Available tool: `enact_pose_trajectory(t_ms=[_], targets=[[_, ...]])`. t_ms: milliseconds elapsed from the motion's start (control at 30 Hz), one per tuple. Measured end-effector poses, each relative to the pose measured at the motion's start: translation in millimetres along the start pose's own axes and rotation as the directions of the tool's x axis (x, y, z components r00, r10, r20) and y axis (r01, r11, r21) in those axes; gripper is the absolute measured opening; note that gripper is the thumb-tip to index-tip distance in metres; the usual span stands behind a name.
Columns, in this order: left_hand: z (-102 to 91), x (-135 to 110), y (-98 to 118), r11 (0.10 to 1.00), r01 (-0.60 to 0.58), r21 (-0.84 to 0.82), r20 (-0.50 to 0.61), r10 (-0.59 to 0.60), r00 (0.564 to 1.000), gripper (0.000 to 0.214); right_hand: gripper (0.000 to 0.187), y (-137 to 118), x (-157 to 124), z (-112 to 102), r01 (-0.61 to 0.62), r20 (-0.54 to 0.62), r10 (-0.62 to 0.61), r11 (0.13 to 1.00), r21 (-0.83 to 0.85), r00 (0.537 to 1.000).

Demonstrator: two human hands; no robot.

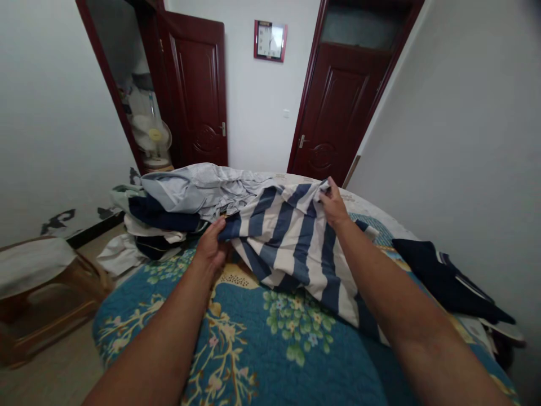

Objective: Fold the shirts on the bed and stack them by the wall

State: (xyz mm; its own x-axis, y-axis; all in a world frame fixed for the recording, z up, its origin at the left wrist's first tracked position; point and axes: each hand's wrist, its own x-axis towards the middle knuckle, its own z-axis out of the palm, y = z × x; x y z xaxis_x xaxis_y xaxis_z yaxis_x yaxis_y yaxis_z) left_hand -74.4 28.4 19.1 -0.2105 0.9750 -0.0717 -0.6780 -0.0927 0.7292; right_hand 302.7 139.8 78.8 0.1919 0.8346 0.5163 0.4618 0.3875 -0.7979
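Note:
A garment with wide navy and white stripes (291,237) is stretched between my two hands above the table. My left hand (213,246) is closed on its left edge, thumb on top. Farther back and to the right, my right hand (333,204) pinches a folded corner of the cloth. The lower part of the garment droops in creases toward the right, partly hidden behind my right forearm. Beneath it lies a teal quilted cover (296,372) with flower patterns. Whether the garment is a shirt I cannot tell.
Rumpled clothes in pale grey (203,186) and navy (156,217) are heaped at the back left. A folded navy garment (448,276) lies at the right edge. A wooden stool (51,282) stands left of the table. Two dark red doors (194,84) and a wall clock (270,40) are behind.

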Motion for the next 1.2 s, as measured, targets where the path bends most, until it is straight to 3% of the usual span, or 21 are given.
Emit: enact_pose_trajectory(t_ms=[67,167,233,300,400,467,533,633,733,800,900,967,1067,1133,1200], targets=[[-2.1,1,4,0.993,-0.089,0.084,-0.039,0.092,0.995,0.037,0.093,0,9,-2,0.046,0.006,-0.045,0.995,-0.093,0.999],[-5.8,-2,5,0.887,-0.111,0.448,-0.093,0.17,0.981,0.049,0.092,11,-4,-2,0.031,0.169,0.017,0.959,-0.281,0.985],[-6.3,-8,1,0.702,-0.052,0.711,-0.052,0.126,0.991,0.053,0.084,21,-24,-2,0.04,0.222,0.054,0.916,-0.399,0.974],[-4.2,-16,-7,0.487,-0.064,0.871,0.06,0.025,0.998,0.054,0.071,28,-48,-4,0.041,0.233,0.093,0.857,-0.513,0.968],[2.9,-29,-20,0.202,-0.253,0.946,0.255,0.016,0.967,0.049,0.051,31,-84,-13,0.054,0.28,0.144,0.802,-0.595,0.949],[8.1,-35,-26,0.095,-0.359,0.929,0.354,0.066,0.933,0.048,0.044,27,-106,-23,0.087,0.332,0.138,0.809,-0.582,0.933],[11.9,-38,-27,0.118,-0.412,0.904,0.41,0.041,0.911,0.058,0.041,19,-126,-35,0.121,0.381,0.117,0.83,-0.545,0.917],[13.9,-40,-27,0.185,-0.398,0.899,0.411,-0.04,0.911,0.083,0.043,6,-153,-55,0.128,0.429,0.116,0.857,-0.5,0.896],[11.8,-38,-31,0.119,-0.38,0.917,0.384,-0.015,0.923,0.098,0.051,-3,-179,-71,0.129,0.487,0.113,0.891,-0.436,0.866],[9.2,-34,-35,0.052,-0.41,0.911,0.409,0.028,0.912,0.088,0.057,-5,-195,-76,0.15,0.52,0.086,0.907,-0.394,0.85],[6.2,-28,-37,-0.046,-0.439,0.897,0.441,0.141,0.887,0.043,0.058,-7,-211,-73,0.191,0.519,0.037,0.905,-0.379,0.854],[6.2,-24,-34,-0.081,-0.502,0.861,0.507,0.23,0.831,0.025,0.054,-8,-216,-68,0.217,0.498,-0.003,0.902,-0.373,0.867],[8.7,-23,-28,-0.072,-0.651,0.756,0.644,0.258,0.72,0.021,0.049,-10,-219,-62,0.246,0.473,-0.054,0.902,-0.355,0.879],[10.8,-26,-26,-0.067,-0.654,0.753,0.648,0.247,0.72,0.021,0.045,-10,-220,-59,0.261,0.469,-0.073,0.899,-0.351,0.88],[12.6,-29,-24,-0.091,-0.59,0.803,0.592,0.249,0.767,0.021,0.042,-9,-222,-58,0.272,0.468,-0.083,0.895,-0.353,0.88]])
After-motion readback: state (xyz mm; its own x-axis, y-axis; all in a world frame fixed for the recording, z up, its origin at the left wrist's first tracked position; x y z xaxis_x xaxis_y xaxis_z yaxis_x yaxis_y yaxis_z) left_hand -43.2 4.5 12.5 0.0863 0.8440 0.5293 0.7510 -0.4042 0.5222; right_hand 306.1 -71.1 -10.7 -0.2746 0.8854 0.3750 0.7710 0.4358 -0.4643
